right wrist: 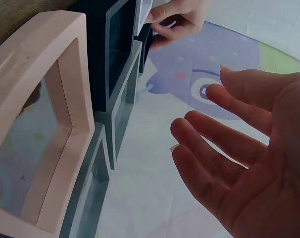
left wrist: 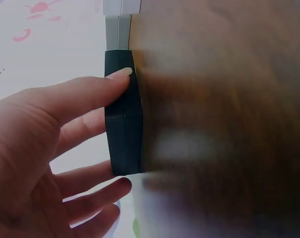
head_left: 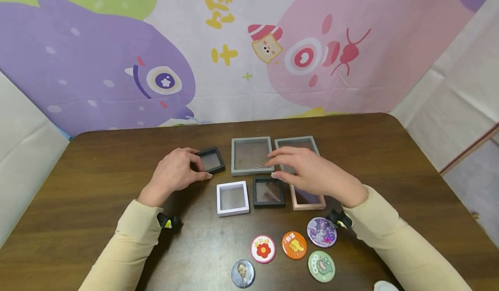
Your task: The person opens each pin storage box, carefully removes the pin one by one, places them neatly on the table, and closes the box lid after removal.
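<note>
My left hand (head_left: 175,169) holds a small black square frame (head_left: 210,160) by its edges, thumb on the near side and fingers on the far side. In the left wrist view the thumb presses the dark edge of this frame (left wrist: 123,114). My right hand (head_left: 308,169) hovers with relaxed fingers over two grey frames, the left one (head_left: 251,156) and the partly covered right one (head_left: 298,141). Below it lie a second black frame (head_left: 269,191) and a pink frame (head_left: 309,206). Nothing sits between the right fingers in the right wrist view.
A white frame (head_left: 232,198) lies left of the second black one. Nearer the front are round badges: red flower (head_left: 263,249), orange (head_left: 294,245), purple (head_left: 321,232), green (head_left: 321,266) and blue (head_left: 243,273). A patterned cloth (head_left: 234,87) hangs behind the wooden table (head_left: 97,174).
</note>
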Demonstrator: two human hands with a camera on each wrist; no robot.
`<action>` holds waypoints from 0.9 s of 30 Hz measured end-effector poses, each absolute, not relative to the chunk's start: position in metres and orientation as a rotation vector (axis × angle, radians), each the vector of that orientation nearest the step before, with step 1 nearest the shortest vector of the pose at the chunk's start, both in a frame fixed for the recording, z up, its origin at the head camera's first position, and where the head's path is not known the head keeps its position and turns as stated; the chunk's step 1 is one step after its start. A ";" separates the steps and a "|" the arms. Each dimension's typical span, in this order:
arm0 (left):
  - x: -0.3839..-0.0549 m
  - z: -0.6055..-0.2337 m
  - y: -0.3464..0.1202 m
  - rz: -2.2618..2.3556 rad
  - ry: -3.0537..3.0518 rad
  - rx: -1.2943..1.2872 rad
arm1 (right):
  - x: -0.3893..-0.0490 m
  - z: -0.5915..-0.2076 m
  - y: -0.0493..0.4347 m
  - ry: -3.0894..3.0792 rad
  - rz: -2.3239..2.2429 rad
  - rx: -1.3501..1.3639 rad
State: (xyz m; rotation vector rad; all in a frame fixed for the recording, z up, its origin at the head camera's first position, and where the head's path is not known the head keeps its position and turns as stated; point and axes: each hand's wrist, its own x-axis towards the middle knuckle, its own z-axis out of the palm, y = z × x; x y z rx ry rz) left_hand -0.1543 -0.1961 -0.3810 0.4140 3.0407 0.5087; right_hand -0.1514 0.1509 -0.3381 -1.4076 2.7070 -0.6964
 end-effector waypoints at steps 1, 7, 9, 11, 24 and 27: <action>-0.154 -0.381 -0.196 0.519 3.033 0.408 | -0.152 -0.338 0.151 2.706 -0.694 -1.408; -0.155 -0.381 -0.195 0.572 3.000 0.381 | -0.153 -0.337 0.150 2.701 -0.675 -1.416; -0.155 -0.382 -0.196 0.582 2.991 0.377 | -0.152 -0.335 0.150 2.703 -0.672 -1.421; -0.156 -0.383 -0.195 0.587 2.986 0.378 | -0.149 -0.330 0.152 2.701 -0.675 -1.422; -0.159 -0.376 -0.194 0.543 2.908 0.256 | -0.085 -0.317 0.216 2.366 -0.717 -1.530; -0.159 -0.376 -0.195 0.531 2.907 0.272 | -0.063 -0.329 0.242 2.294 -0.662 -1.479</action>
